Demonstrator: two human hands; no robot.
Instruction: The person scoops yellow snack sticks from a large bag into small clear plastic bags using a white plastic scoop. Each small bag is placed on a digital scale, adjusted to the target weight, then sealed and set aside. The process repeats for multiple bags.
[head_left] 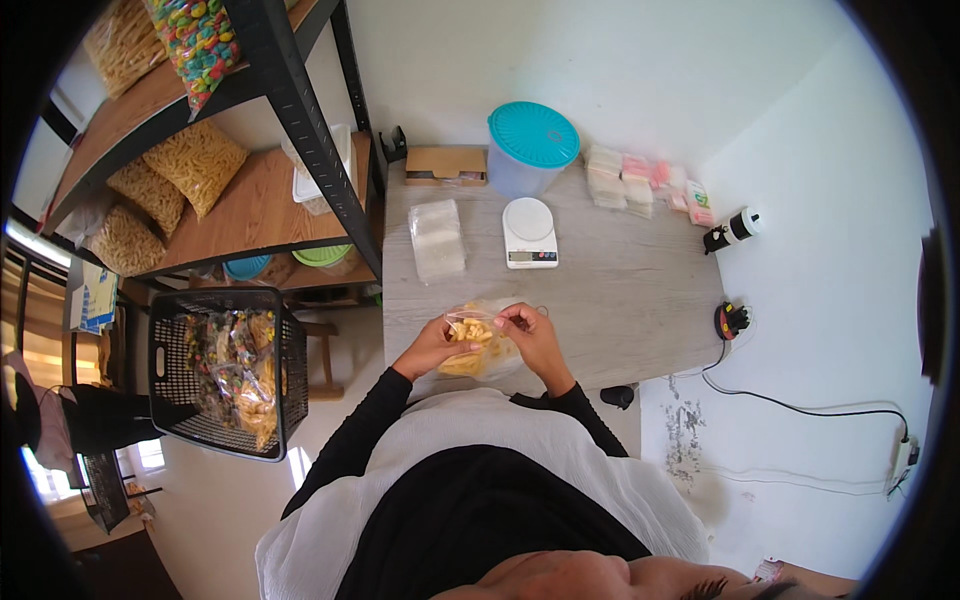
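Note:
At the table's near edge, my left hand (432, 346) is closed round the side of a small clear plastic bag of yellow snack pieces (466, 352). My right hand (536, 342) pinches the bag's upper edge near its mouth. More clear plastic with a few yellow pieces lies behind my right hand; I cannot tell whether it is a second bag. Just beyond my hands sit a white kitchen scale (530, 236) and, to its left, a stack of flat clear bags (437, 242).
A tub with a turquoise lid (533, 134), a cardboard box (445, 165) and small packets (622, 180) line the table's back. At left, a black basket (292, 385) holds filled bags below a shelf rack (240, 205). A bottle (733, 230) and a plug adapter (731, 321) stand at right.

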